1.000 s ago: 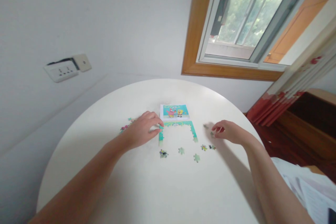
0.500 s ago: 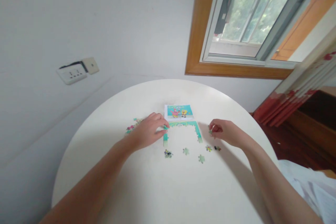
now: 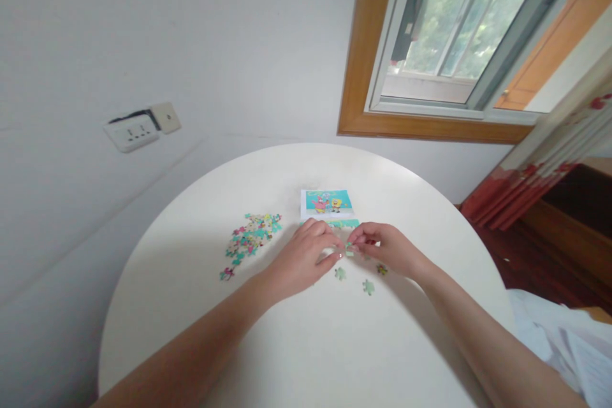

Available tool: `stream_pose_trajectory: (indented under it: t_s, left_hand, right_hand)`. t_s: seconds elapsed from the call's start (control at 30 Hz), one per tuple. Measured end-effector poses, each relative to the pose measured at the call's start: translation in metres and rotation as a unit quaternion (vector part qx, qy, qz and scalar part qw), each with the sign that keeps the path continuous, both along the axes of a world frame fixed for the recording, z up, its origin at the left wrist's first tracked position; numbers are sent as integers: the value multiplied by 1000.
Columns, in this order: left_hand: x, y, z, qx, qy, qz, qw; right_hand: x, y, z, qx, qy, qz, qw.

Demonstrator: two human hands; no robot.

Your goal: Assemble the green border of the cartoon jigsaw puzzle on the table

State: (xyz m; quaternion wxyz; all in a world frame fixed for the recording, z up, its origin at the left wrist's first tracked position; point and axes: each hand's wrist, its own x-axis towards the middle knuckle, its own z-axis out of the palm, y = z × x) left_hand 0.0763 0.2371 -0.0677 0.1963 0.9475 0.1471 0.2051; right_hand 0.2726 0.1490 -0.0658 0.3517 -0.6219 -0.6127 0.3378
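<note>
My left hand (image 3: 306,258) and my right hand (image 3: 382,247) meet over the middle of the round white table (image 3: 296,344). Both pinch a small green puzzle piece (image 3: 349,250) between their fingertips. Behind the hands lies the partly built green puzzle border (image 3: 342,224), mostly hidden by them. A small reference picture (image 3: 327,202) with cartoon figures lies just beyond it. Loose green pieces (image 3: 340,273) lie in front of the hands.
A heap of loose coloured puzzle pieces (image 3: 251,236) lies left of my left hand. A wall socket (image 3: 131,132) is on the white wall at left. A wood-framed window (image 3: 444,44) and a red-patterned curtain (image 3: 535,172) are at right.
Both hands moved toward each other over the puzzle frame. My left hand left the frame's left edge, uncovering the piece heap. My right hand brought a piece in from the right.
</note>
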Motion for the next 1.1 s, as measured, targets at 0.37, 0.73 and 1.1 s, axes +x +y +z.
stream_pose_trajectory:
  t_s: [0.37, 0.73, 1.1]
  left_hand:
    - [7, 2, -10, -57, -46, 34, 997]
    - [41, 6, -15, -12, 64, 79, 995]
    - [62, 8, -15, 25, 177, 86, 980]
  right_hand:
    - [-2, 0, 2, 1, 8, 40, 999]
    - [33, -2, 4, -10, -313, -3, 950]
    - [27, 0, 2, -30, -346, -6, 938]
